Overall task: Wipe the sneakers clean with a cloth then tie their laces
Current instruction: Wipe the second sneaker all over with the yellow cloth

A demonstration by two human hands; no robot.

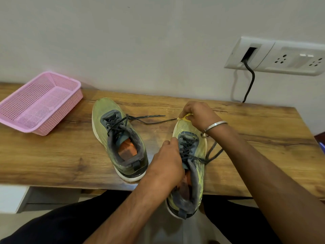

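We see a wooden table [52, 155] with 2 yellow-green sneakers, no readable brand. Our left hand [167, 162] grips the right sneaker [193, 173] at its edge; our right hand [198, 114] pinches a yellow cloth [185, 117] on its toe. The left sneaker [116, 136] rests untied.

Setting: a domestic room. Indicators: a wood-grain laminate table [52, 155] set against a plain painted wall [140, 41]; a white wall socket panel [281, 56] at upper right with a black cable [250, 81] plugged in; a pink perforated plastic basket [40, 103] at left.
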